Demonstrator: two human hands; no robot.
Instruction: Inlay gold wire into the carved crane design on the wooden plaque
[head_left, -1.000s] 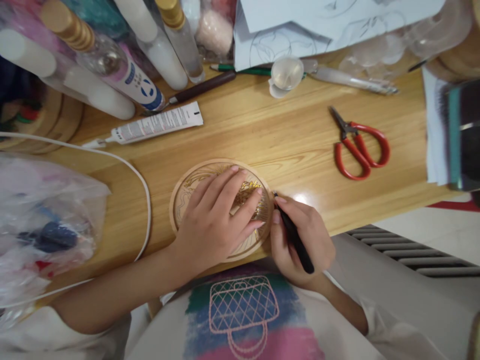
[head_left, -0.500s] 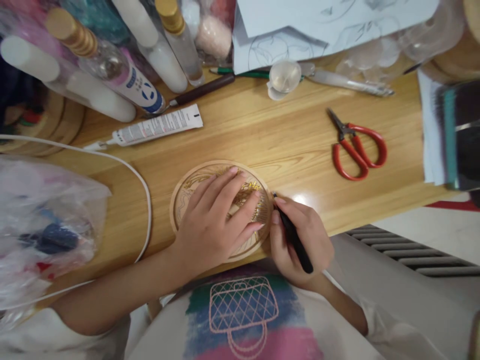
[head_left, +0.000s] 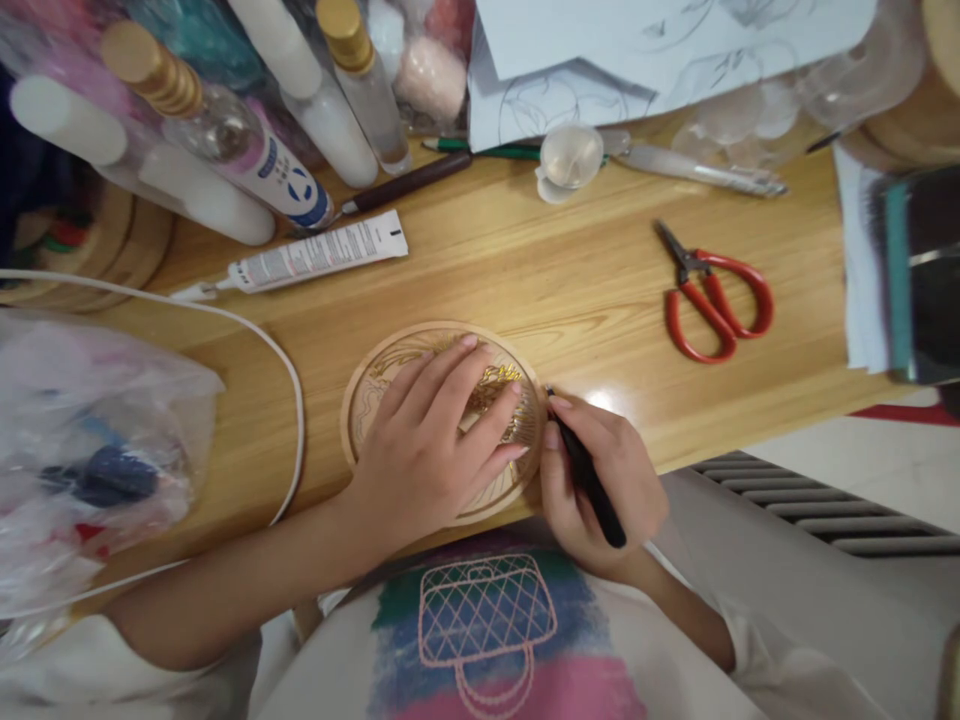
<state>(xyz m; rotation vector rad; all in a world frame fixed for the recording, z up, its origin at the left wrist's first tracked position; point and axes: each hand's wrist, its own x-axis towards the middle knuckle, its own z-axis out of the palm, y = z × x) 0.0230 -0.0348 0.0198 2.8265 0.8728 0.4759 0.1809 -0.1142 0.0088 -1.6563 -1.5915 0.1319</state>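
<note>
A round wooden plaque (head_left: 349,410) lies on the table near its front edge, with line drawing and gold wire pieces (head_left: 504,378) on its face. Flat across it rests my left hand (head_left: 431,430), fingers spread, hiding much of the middle. Beside the plaque's right rim, my right hand (head_left: 607,475) is closed round slim black tweezers (head_left: 592,490). Their tip points up and left, close to the rim; whether it touches the rim or pinches anything is too small to tell.
Red-handled pliers (head_left: 709,295) lie to the right. A white tube (head_left: 319,252), bottles (head_left: 285,180) and a brown-handled tool (head_left: 409,182) are at the back left. A white cable (head_left: 289,370) curves past a plastic bag (head_left: 112,440). Sketched papers (head_left: 570,100) and a small cup (head_left: 571,158) sit behind.
</note>
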